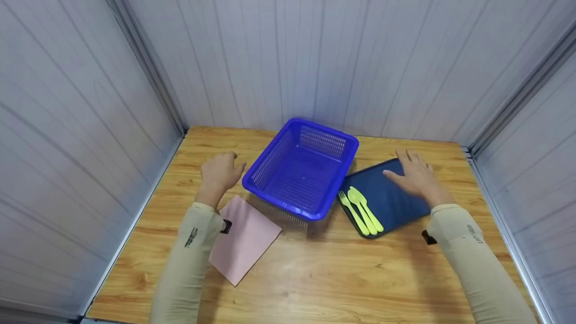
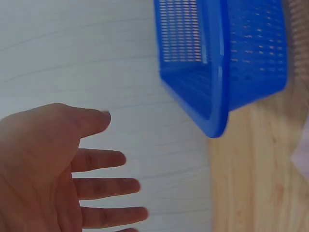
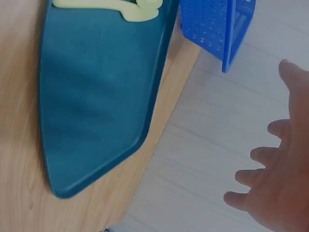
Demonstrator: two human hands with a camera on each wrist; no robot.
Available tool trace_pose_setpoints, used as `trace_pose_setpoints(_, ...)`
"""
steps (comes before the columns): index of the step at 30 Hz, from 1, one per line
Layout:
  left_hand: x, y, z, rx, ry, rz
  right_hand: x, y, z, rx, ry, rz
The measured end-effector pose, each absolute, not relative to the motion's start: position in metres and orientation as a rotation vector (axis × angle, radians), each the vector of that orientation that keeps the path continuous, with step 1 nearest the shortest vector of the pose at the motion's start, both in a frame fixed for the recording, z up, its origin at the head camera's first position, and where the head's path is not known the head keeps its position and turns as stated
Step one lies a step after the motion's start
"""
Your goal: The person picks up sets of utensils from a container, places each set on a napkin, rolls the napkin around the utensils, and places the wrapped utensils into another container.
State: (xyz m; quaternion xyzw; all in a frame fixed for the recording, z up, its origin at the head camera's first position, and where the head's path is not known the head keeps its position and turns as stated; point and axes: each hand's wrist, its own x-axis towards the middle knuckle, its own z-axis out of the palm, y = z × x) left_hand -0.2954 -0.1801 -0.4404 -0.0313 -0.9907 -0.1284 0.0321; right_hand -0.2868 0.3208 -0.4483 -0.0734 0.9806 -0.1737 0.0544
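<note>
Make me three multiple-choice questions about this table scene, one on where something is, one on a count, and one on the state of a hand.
1. Where do the yellow-green utensils lie?
A. in the blue basket
B. on the dark blue tray
C. on the pink sheet

2. How many utensils are there?
A. one
B. two
C. five

3. What is the left hand doing?
A. gripping the basket
B. pinching the sheet
C. holding nothing, fingers relaxed

Answers:
1. B, they lie at the near end of the dark blue tray, beside the blue basket.
2. B, one fork and one spoon side by side.
3. C, it hovers left of the basket, above the pink sheet, open.
</note>
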Motion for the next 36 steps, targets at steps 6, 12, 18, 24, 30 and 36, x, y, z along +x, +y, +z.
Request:
trace_pose_setpoints(6,-0.264,-0.177,-0.431,-0.053,-2.869,-0.441,-0.285,0.291,-0.426,-0.345,3.059,-0.681)
trace_pose_setpoints(12,-0.232,-0.188,-0.438,0.028,-2.918,-0.53,-0.268,0.248,-0.413,-0.516,3.164,-0.876)
trace_pose_setpoints(18,-0.2,-0.206,-0.472,0.111,-3.156,-0.709,-0.232,0.211,-0.426,-0.806,3.219,-1.113)
trace_pose_setpoints(24,-0.18,-0.215,-0.52,0.245,-3.358,-0.846,-0.203,0.16,-0.455,-1.239,3.18,-1.258)
trace_pose_setpoints(30,-0.166,-0.222,-0.562,0.332,-3.394,-0.951,-0.175,0.096,-0.506,-1.396,2.929,-1.3)
trace_pose_setpoints(36,-0.159,-0.219,-0.58,0.315,-3.41,-0.906,-0.17,0.061,-0.559,-1.234,2.901,-0.912)
